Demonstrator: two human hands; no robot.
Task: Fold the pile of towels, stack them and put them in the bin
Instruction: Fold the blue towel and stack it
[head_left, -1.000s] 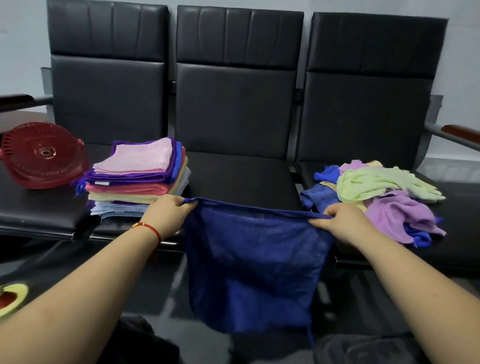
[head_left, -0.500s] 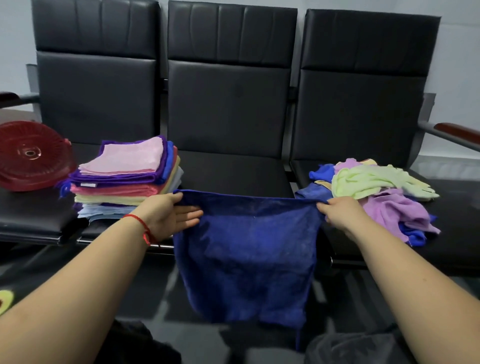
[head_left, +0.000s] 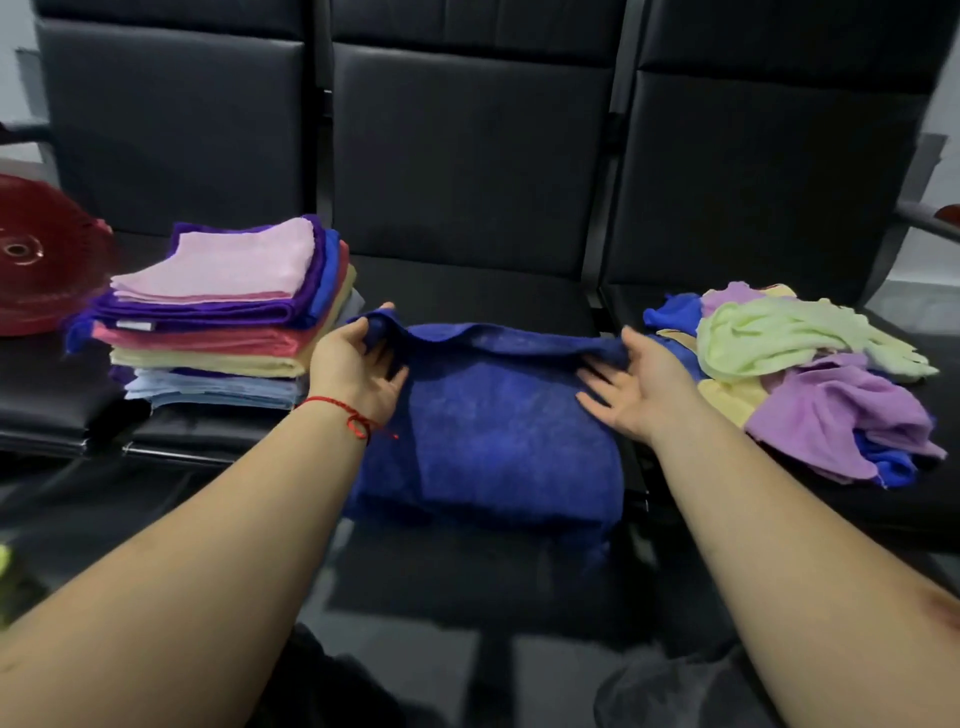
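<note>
The dark blue towel (head_left: 488, 415) lies on the middle chair seat (head_left: 467, 291) (handy between stack and pile), left hand (head_left: 353, 364) pinching its far corner, right hand (head_left: 631, 387) with fingers spread flat, seemingly steadying the fold.

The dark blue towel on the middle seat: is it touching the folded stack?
Apart. The head view shows black seat between the dark blue towel and the folded stack.
</note>
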